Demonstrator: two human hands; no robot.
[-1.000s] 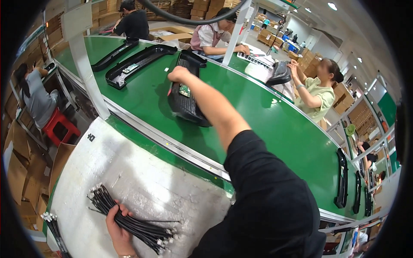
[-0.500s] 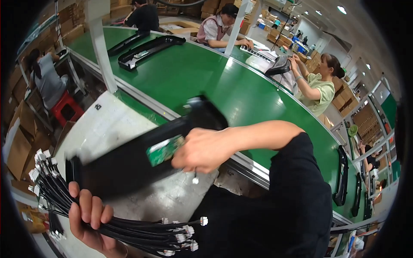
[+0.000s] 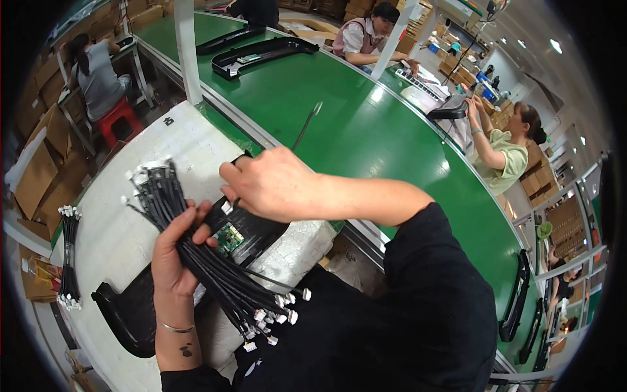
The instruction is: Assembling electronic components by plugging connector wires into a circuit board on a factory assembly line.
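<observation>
The long black plastic housing (image 3: 196,261), up in the air a moment ago, now lies on the white bench (image 3: 124,215), so the right hand (image 3: 271,183) pinches one wire's white plug while the left hand (image 3: 173,251) grips the wire bundle (image 3: 209,261).

A cable bundle (image 3: 215,261) lies across the long housing (image 3: 196,268) on the workbench (image 3: 124,228).

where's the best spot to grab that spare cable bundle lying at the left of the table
Grip the spare cable bundle around its black middle, coming from above. It lies flat on the white table, clear of both hands, with white connectors bunched at each end, so the middle is the slim, even part that keeps the wires together.
</observation>
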